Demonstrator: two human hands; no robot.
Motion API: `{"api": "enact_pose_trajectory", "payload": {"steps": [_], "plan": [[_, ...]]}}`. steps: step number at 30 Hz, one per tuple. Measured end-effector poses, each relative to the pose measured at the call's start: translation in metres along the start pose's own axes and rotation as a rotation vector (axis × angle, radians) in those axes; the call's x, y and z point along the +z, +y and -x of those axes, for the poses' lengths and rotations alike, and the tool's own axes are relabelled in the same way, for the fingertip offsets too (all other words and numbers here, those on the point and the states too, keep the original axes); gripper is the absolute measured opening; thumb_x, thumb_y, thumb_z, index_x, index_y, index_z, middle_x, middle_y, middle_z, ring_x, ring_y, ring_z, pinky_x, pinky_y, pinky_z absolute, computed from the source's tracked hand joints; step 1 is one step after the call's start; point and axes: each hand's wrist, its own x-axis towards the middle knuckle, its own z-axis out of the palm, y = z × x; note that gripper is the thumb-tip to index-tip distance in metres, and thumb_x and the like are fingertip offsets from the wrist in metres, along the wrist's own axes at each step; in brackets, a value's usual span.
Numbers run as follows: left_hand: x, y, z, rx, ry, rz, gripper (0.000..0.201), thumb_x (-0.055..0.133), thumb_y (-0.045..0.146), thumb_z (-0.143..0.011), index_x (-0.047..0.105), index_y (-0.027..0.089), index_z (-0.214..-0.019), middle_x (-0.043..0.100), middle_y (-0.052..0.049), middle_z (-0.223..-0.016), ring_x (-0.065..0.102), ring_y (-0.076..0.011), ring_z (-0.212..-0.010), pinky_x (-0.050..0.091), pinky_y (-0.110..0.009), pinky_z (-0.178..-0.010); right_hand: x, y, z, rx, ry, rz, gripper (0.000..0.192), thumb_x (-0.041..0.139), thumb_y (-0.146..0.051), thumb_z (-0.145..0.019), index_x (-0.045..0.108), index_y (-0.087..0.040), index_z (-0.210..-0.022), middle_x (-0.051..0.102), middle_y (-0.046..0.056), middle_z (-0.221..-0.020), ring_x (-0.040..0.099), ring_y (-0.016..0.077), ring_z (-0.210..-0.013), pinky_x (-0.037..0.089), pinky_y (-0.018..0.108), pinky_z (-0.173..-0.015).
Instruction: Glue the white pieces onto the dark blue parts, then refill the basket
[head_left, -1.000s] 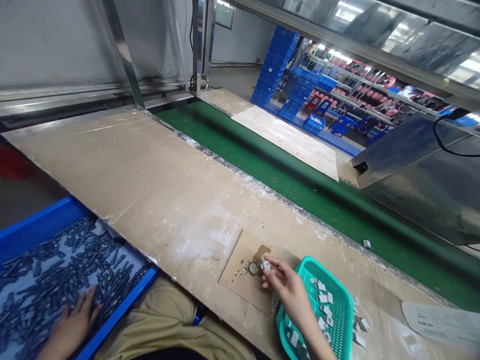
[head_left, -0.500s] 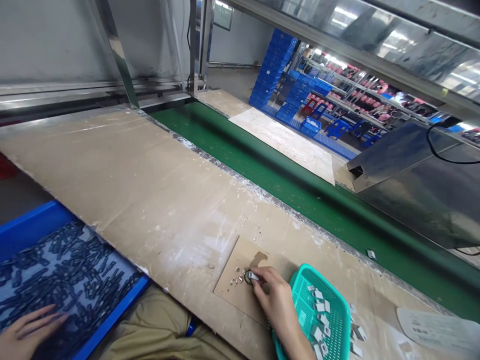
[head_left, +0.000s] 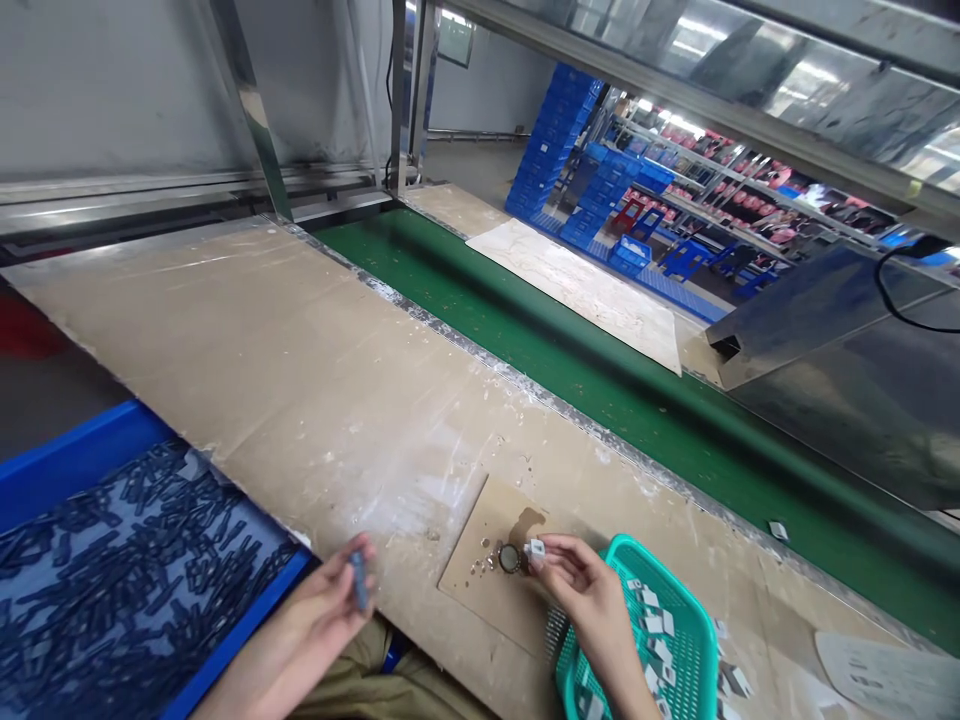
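Note:
My left hand (head_left: 322,600) is over the table's near edge, palm turned up, its fingers closed around a small dark strip-shaped piece (head_left: 358,582). Between the thumb and fingers of my right hand (head_left: 589,585) is a small light-grey block (head_left: 537,548) with a hole in its face. Just left of that block, a small round dark-rimmed dish (head_left: 510,558) rests on a thin brown board (head_left: 469,580), among wet drops and a damp stain. A green plastic basket (head_left: 701,610) with several similar grey blocks stands beside and partly behind my right forearm.
At the lower left, a blue bin (head_left: 82,440) holds a heap of dark strip pieces. Loose grey blocks (head_left: 736,682) lie right of the basket. Beyond the table runs a green conveyor belt (head_left: 480,290), with one small block (head_left: 778,530) on it.
My left hand has left the blue bin and moved right with a dark strip piece. My right hand has lifted the grey block away from the round dish, slightly to the right.

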Motion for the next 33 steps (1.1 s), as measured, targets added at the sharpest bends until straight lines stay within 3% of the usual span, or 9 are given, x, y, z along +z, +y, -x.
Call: {"api": "enact_pose_trajectory", "payload": {"steps": [3, 7, 12, 16, 20, 25, 29, 33], "plan": [[0.037, -0.027, -0.003, -0.046, 0.019, 0.0, 0.031, 0.053, -0.01, -0.075, 0.06, 0.006, -0.1, 0.056, -0.013, -0.108, 0.059, -0.0135, -0.08, 0.054, -0.019, -0.071, 0.003, -0.011, 0.01, 0.03, -0.013, -0.066, 0.032, 0.077, -0.038, -0.065, 0.063, -0.015, -0.082, 0.067, 0.008, -0.078, 0.063, 0.0197, -0.072, 0.054, 0.026, -0.067], [0.057, -0.047, -0.009, -0.119, -0.029, -0.028, 0.024, 0.059, -0.009, -0.072, 0.062, 0.001, -0.093, 0.057, -0.015, -0.109, 0.059, -0.0182, -0.09, 0.054, -0.022, -0.081, 0.017, -0.021, 0.03, 0.031, -0.039, -0.092, 0.029, 0.076, -0.035, -0.067, 0.064, -0.015, -0.083, 0.067, 0.01, -0.079, 0.064, 0.0214, -0.075, 0.055, 0.028, -0.069], [0.055, -0.058, -0.009, -0.232, -0.208, -0.013, 0.029, 0.071, 0.006, -0.072, 0.063, 0.009, -0.099, 0.06, -0.014, -0.097, 0.057, -0.0207, -0.095, 0.051, -0.026, -0.083, 0.042, -0.027, 0.047, -0.019, 0.103, -0.148, 0.029, 0.076, -0.039, -0.065, 0.065, -0.016, -0.079, 0.067, 0.009, -0.075, 0.064, 0.0209, -0.071, 0.055, 0.027, -0.065], [0.048, -0.067, -0.011, -0.228, -0.186, -0.001, 0.041, 0.086, 0.013, -0.055, 0.067, 0.017, -0.091, 0.061, -0.005, -0.084, 0.056, -0.0146, -0.08, 0.046, -0.019, -0.066, 0.056, -0.028, 0.05, -0.071, 0.114, -0.158, 0.026, 0.076, -0.037, -0.066, 0.064, -0.017, -0.078, 0.067, 0.008, -0.074, 0.064, 0.02, -0.07, 0.055, 0.026, -0.063], [0.049, -0.074, -0.009, -0.219, -0.223, -0.02, 0.043, 0.088, 0.017, -0.051, 0.068, 0.016, -0.089, 0.063, -0.006, -0.085, 0.054, -0.0114, -0.076, 0.043, -0.018, -0.068, 0.06, -0.026, 0.049, -0.071, 0.071, -0.143, 0.024, 0.074, -0.036, -0.068, 0.064, -0.016, -0.078, 0.067, 0.008, -0.074, 0.065, 0.0213, -0.072, 0.055, 0.027, -0.063], [0.053, -0.075, -0.002, -0.008, -0.31, -0.325, 0.039, 0.084, 0.033, -0.059, 0.069, 0.015, -0.09, 0.063, -0.011, -0.096, 0.055, -0.0212, -0.098, 0.041, -0.021, -0.087, 0.058, -0.023, 0.048, -0.099, 0.061, -0.104, 0.024, 0.074, -0.036, -0.067, 0.066, -0.016, -0.078, 0.068, 0.008, -0.072, 0.065, 0.0212, -0.068, 0.055, 0.027, -0.062], [0.052, -0.07, -0.007, 0.214, -0.287, -0.648, 0.032, 0.078, 0.04, -0.064, 0.07, 0.017, -0.084, 0.064, -0.011, -0.094, 0.057, -0.0258, -0.094, 0.045, -0.029, -0.087, 0.057, -0.02, 0.048, -0.1, 0.003, -0.096, 0.022, 0.073, -0.035, -0.069, 0.066, -0.016, -0.078, 0.067, 0.008, -0.073, 0.064, 0.0203, -0.068, 0.054, 0.026, -0.063], [0.051, -0.058, -0.018, 0.43, -0.432, -0.929, 0.038, 0.073, 0.046, -0.068, 0.068, 0.021, -0.096, 0.06, -0.01, -0.108, 0.052, -0.0269, -0.105, 0.041, -0.033, -0.097, 0.046, -0.022, 0.03, -0.095, -0.092, -0.029, 0.025, 0.07, -0.036, -0.073, 0.065, -0.014, -0.084, 0.068, 0.01, -0.081, 0.065, 0.022, -0.075, 0.054, 0.03, -0.068]]}}
